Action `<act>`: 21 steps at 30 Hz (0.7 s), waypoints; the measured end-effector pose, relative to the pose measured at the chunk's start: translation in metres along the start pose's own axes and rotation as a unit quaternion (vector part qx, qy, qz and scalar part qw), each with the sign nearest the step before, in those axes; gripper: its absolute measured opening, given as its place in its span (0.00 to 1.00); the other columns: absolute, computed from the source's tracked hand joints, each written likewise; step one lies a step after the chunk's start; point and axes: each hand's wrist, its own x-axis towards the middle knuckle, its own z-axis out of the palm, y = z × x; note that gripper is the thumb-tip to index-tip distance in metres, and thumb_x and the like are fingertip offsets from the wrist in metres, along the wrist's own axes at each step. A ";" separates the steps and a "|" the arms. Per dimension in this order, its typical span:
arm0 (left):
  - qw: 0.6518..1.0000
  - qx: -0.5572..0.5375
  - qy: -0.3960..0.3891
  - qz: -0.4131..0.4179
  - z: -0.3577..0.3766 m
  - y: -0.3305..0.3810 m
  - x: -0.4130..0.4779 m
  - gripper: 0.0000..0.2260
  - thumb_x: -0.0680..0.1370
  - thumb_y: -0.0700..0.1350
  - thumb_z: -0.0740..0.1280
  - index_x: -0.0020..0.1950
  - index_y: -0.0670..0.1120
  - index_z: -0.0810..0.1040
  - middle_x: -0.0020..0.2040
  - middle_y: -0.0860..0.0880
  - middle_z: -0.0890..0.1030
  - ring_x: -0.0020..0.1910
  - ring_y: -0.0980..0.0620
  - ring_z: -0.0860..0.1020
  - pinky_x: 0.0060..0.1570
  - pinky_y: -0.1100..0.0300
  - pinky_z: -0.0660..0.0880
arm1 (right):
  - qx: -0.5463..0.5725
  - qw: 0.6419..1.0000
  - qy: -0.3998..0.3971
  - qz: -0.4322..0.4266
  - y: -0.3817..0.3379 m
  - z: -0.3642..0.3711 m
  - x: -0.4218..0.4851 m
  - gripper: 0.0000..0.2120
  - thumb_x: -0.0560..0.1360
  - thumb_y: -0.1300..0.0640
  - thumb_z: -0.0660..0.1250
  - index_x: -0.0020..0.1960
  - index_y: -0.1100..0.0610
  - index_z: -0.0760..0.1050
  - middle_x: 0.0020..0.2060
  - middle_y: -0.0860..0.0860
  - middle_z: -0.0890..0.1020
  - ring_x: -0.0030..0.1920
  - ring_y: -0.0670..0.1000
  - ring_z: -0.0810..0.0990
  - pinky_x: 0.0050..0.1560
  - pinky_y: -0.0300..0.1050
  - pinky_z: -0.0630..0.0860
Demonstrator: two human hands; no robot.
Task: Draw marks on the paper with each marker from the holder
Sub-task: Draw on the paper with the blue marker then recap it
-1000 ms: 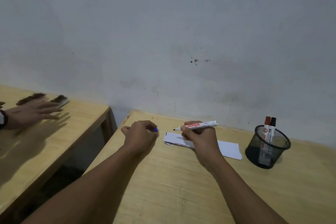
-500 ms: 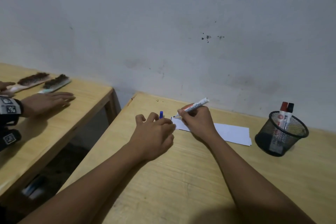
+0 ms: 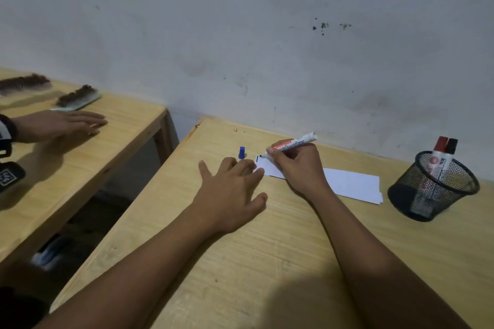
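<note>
A white strip of paper (image 3: 350,184) lies on the wooden table (image 3: 267,248) near the wall. My right hand (image 3: 299,165) grips an uncapped white marker (image 3: 294,144), its tip touching the paper's left end beside a short dark mark. My left hand (image 3: 232,189) rests flat with fingers spread, fingertips on the paper's left edge. A blue cap (image 3: 242,152) stands upright on the table just beyond those fingers. A black mesh holder (image 3: 433,189) at the right holds a red-capped marker (image 3: 438,157) and a black-capped marker (image 3: 450,155).
A second wooden table (image 3: 80,147) stands to the left across a gap. Another person's hand (image 3: 61,125) lies flat on it, near two brushes (image 3: 77,97). The wall runs close behind both tables.
My left hand has opened and flattened onto the paper's edge, leaving the blue cap standing on the table. My right hand has lowered the marker tip to the paper, where a mark now shows.
</note>
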 end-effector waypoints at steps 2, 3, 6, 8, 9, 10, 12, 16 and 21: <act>1.000 -0.001 -0.004 -0.001 -0.001 0.000 0.000 0.24 0.78 0.64 0.53 0.71 0.56 0.68 0.76 0.54 0.66 0.73 0.49 0.61 0.65 0.24 0.55 | -0.007 1.000 -0.002 0.003 0.001 0.000 0.001 0.08 0.76 0.52 0.73 0.48 0.57 0.86 0.43 0.49 0.88 0.46 0.49 0.86 0.47 0.44 0.81; 1.000 -0.002 -0.005 0.000 -0.001 0.000 0.000 0.24 0.78 0.64 0.53 0.71 0.56 0.68 0.76 0.54 0.66 0.73 0.49 0.61 0.65 0.23 0.55 | -0.011 1.000 -0.002 0.005 0.002 0.001 0.001 0.09 0.76 0.52 0.73 0.49 0.57 0.86 0.43 0.50 0.88 0.46 0.49 0.86 0.47 0.45 0.82; 1.000 -0.004 -0.005 0.001 -0.002 0.001 0.000 0.24 0.78 0.64 0.53 0.70 0.56 0.69 0.76 0.53 0.66 0.73 0.49 0.61 0.65 0.23 0.55 | -0.017 1.000 -0.001 0.009 0.001 0.001 0.001 0.10 0.77 0.51 0.73 0.50 0.57 0.86 0.43 0.50 0.88 0.46 0.49 0.86 0.47 0.44 0.82; 1.000 -0.007 -0.007 -0.001 -0.003 0.001 0.001 0.24 0.78 0.64 0.54 0.70 0.56 0.69 0.75 0.53 0.67 0.73 0.49 0.61 0.66 0.23 0.55 | -0.017 1.000 -0.003 0.009 0.000 0.001 0.001 0.09 0.77 0.51 0.73 0.50 0.56 0.86 0.43 0.49 0.88 0.45 0.48 0.86 0.45 0.41 0.80; 1.000 -0.008 -0.007 -0.001 -0.003 0.001 0.001 0.24 0.78 0.64 0.54 0.70 0.55 0.69 0.75 0.54 0.67 0.73 0.49 0.61 0.66 0.23 0.55 | -0.016 1.000 -0.005 0.009 0.000 0.000 0.001 0.09 0.77 0.52 0.73 0.50 0.56 0.86 0.43 0.49 0.88 0.45 0.48 0.86 0.44 0.41 0.79; 1.000 -0.008 -0.007 -0.002 -0.003 0.001 0.001 0.24 0.78 0.64 0.54 0.70 0.55 0.69 0.75 0.54 0.67 0.73 0.49 0.61 0.66 0.23 0.55 | -0.015 1.000 -0.007 0.008 -0.001 0.000 0.000 0.08 0.77 0.52 0.73 0.49 0.56 0.86 0.43 0.49 0.88 0.44 0.48 0.86 0.44 0.40 0.78; 1.000 -0.008 -0.005 -0.001 -0.002 0.001 0.000 0.24 0.78 0.64 0.54 0.70 0.55 0.69 0.75 0.54 0.67 0.72 0.49 0.61 0.66 0.23 0.55 | -0.015 1.000 -0.013 0.006 -0.002 -0.001 -0.001 0.08 0.77 0.52 0.73 0.49 0.56 0.86 0.42 0.49 0.88 0.44 0.47 0.86 0.43 0.40 0.78; 1.000 -0.011 -0.001 0.001 -0.002 0.001 -0.001 0.23 0.78 0.64 0.54 0.68 0.56 0.70 0.74 0.54 0.68 0.72 0.50 0.62 0.65 0.23 0.56 | -0.018 1.000 -0.024 0.001 -0.004 -0.003 -0.004 0.08 0.77 0.53 0.73 0.49 0.57 0.86 0.41 0.49 0.88 0.43 0.48 0.85 0.43 0.41 0.78; 1.000 -0.009 -0.005 -0.001 -0.002 0.001 -0.001 0.23 0.78 0.64 0.54 0.69 0.56 0.70 0.74 0.54 0.67 0.72 0.50 0.61 0.65 0.23 0.56 | -0.024 0.999 -0.043 -0.002 -0.005 -0.006 -0.004 0.07 0.78 0.53 0.73 0.47 0.57 0.85 0.35 0.46 0.84 0.36 0.44 0.81 0.39 0.37 0.74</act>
